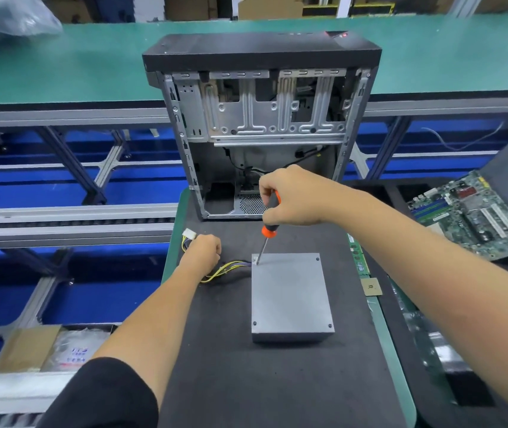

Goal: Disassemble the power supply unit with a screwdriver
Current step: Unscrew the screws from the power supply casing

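Note:
The grey metal power supply unit (291, 295) lies flat on the black mat (231, 366) in front of me. Yellow and purple cables (226, 268) leave its far left side and end in a white connector (189, 234). My right hand (293, 196) grips a screwdriver (268, 225) with a black and orange handle. Its tip stands on the unit's far left corner, at a screw there. My left hand (205, 250) is curled over the cables to the left of the unit. Three other corner screws show on the lid.
An opened computer case (262, 125) stands upright just behind the mat. A green motherboard (475, 214) lies at the right, with a memory stick (358, 257) and a small chip (371, 286) along the mat's right edge. A conveyor frame runs at the left.

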Demonstrator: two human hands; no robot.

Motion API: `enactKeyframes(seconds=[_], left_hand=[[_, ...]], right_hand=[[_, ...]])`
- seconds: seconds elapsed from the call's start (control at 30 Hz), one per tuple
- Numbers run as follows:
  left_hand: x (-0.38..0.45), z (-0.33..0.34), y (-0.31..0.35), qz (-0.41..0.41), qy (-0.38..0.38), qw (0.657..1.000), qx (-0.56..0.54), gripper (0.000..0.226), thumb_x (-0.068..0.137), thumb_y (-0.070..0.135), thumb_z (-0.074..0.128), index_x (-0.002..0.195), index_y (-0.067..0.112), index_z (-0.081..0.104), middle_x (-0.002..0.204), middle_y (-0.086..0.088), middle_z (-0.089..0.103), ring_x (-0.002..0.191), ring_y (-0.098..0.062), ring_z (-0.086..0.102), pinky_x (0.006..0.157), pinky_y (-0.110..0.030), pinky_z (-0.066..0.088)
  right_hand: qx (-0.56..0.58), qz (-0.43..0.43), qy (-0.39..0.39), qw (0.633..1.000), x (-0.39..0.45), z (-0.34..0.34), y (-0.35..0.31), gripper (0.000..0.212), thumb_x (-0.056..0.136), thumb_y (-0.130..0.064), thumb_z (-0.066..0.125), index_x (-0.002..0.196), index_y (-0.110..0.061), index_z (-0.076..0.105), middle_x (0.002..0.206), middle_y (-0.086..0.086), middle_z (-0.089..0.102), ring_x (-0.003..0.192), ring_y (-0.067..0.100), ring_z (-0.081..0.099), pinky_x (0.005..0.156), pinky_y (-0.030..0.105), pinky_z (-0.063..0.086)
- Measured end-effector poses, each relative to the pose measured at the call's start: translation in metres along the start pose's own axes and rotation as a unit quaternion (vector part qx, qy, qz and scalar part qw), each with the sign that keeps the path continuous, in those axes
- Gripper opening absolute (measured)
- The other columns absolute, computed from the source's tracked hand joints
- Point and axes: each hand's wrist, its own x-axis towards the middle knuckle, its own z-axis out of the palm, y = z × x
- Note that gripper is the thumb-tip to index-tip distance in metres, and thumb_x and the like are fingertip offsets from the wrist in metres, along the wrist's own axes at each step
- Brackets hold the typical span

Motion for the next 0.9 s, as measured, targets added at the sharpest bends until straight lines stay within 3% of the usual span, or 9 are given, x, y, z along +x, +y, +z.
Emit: enactKeyframes(seconds=[0.07, 0.13, 0.2, 0.3, 0.37, 0.5, 0.6, 0.7, 0.9], left_hand=[[-0.001, 0.002, 0.001, -0.002, -0.005, 1.000, 0.009, 0.017, 0.089, 0.010, 0.055, 0.096, 0.015, 0.070, 0.100, -0.007, 0.069, 0.097, -0.026, 0.062, 0.072, -0.028, 0.046], [-0.004, 0.002, 0.001, 0.001, 0.014, 1.000, 0.012, 0.020, 0.090, 0.007, 0.052, 0.097, 0.012, 0.070, 0.102, -0.010, 0.069, 0.097, -0.028, 0.062, 0.075, -0.030, 0.048], [-0.007, -0.002, 0.006, 0.018, 0.072, 0.997, -0.005, 0.024, 0.087, 0.003, 0.049, 0.098, 0.011, 0.069, 0.106, -0.010, 0.065, 0.099, -0.028, 0.059, 0.079, -0.033, 0.047], [-0.017, -0.020, 0.031, 0.092, 0.175, 0.969, -0.144, 0.030, 0.082, -0.003, 0.047, 0.096, 0.011, 0.070, 0.101, -0.005, 0.064, 0.094, -0.022, 0.058, 0.079, -0.024, 0.045], [-0.027, -0.034, 0.057, 0.164, 0.137, 0.952, -0.221, 0.033, 0.078, -0.005, 0.047, 0.092, 0.014, 0.070, 0.090, 0.002, 0.063, 0.079, -0.010, 0.056, 0.068, -0.009, 0.040], [-0.044, -0.033, 0.106, 0.253, -0.019, 0.941, -0.224, 0.016, 0.077, 0.007, 0.055, 0.086, 0.014, 0.066, 0.092, 0.001, 0.066, 0.066, -0.005, 0.052, 0.057, -0.009, 0.041], [-0.048, -0.017, 0.129, 0.272, -0.007, 0.940, -0.205, 0.011, 0.084, 0.015, 0.061, 0.092, 0.013, 0.068, 0.096, 0.002, 0.065, 0.079, -0.009, 0.057, 0.066, -0.009, 0.041], [-0.049, -0.008, 0.146, 0.253, 0.023, 0.942, -0.220, 0.007, 0.086, 0.012, 0.062, 0.086, 0.009, 0.068, 0.097, -0.002, 0.064, 0.087, -0.018, 0.058, 0.080, -0.027, 0.046], [-0.049, -0.005, 0.160, 0.239, 0.046, 0.945, -0.219, 0.010, 0.085, 0.008, 0.064, 0.091, 0.004, 0.071, 0.098, -0.008, 0.063, 0.091, -0.021, 0.058, 0.082, -0.023, 0.041]], right_hand=[[-0.036, -0.003, -0.011, 0.999, 0.001, -0.001, -0.003, 0.017, 0.074, -0.026, 0.068, 0.078, -0.021, 0.053, 0.077, -0.001, 0.060, 0.082, 0.025, 0.060, 0.065, 0.039, 0.051], [-0.048, -0.003, -0.016, 0.999, 0.000, -0.002, -0.006, 0.014, 0.075, -0.025, 0.067, 0.078, -0.019, 0.055, 0.071, -0.001, 0.061, 0.075, 0.022, 0.065, 0.062, 0.036, 0.053], [-0.038, -0.001, -0.018, 0.999, -0.003, -0.002, -0.007, 0.010, 0.074, -0.022, 0.067, 0.076, -0.017, 0.059, 0.059, -0.001, 0.061, 0.062, 0.020, 0.068, 0.055, 0.031, 0.051], [-0.041, 0.006, -0.001, 0.999, -0.008, -0.006, -0.005, 0.012, 0.072, -0.023, 0.069, 0.075, -0.014, 0.063, 0.059, 0.001, 0.060, 0.070, 0.022, 0.065, 0.048, 0.025, 0.041], [-0.036, 0.020, 0.023, 0.999, -0.013, -0.013, 0.000, 0.015, 0.070, -0.024, 0.070, 0.074, -0.010, 0.066, 0.057, 0.002, 0.058, 0.064, 0.022, 0.057, 0.046, 0.024, 0.037], [-0.043, 0.055, 0.044, 0.997, -0.024, -0.025, 0.014, 0.020, 0.070, -0.024, 0.069, 0.074, -0.005, 0.067, 0.059, 0.005, 0.057, 0.056, 0.020, 0.047, 0.044, 0.023, 0.033], [-0.069, 0.062, 0.046, 0.995, -0.032, -0.027, 0.023, 0.027, 0.071, -0.025, 0.068, 0.072, 0.000, 0.061, 0.064, 0.007, 0.055, 0.062, 0.020, 0.043, 0.043, 0.023, 0.029], [-0.082, 0.061, 0.034, 0.994, -0.038, -0.029, 0.032, 0.020, 0.073, -0.024, 0.068, 0.069, -0.009, 0.055, 0.054, 0.004, 0.046, 0.062, 0.019, 0.041, 0.043, 0.022, 0.028], [-0.084, 0.072, 0.040, 0.993, -0.047, -0.031, 0.048, 0.018, 0.072, -0.020, 0.067, 0.067, -0.009, 0.054, 0.059, 0.005, 0.049, 0.055, 0.019, 0.037, 0.044, 0.023, 0.029]])
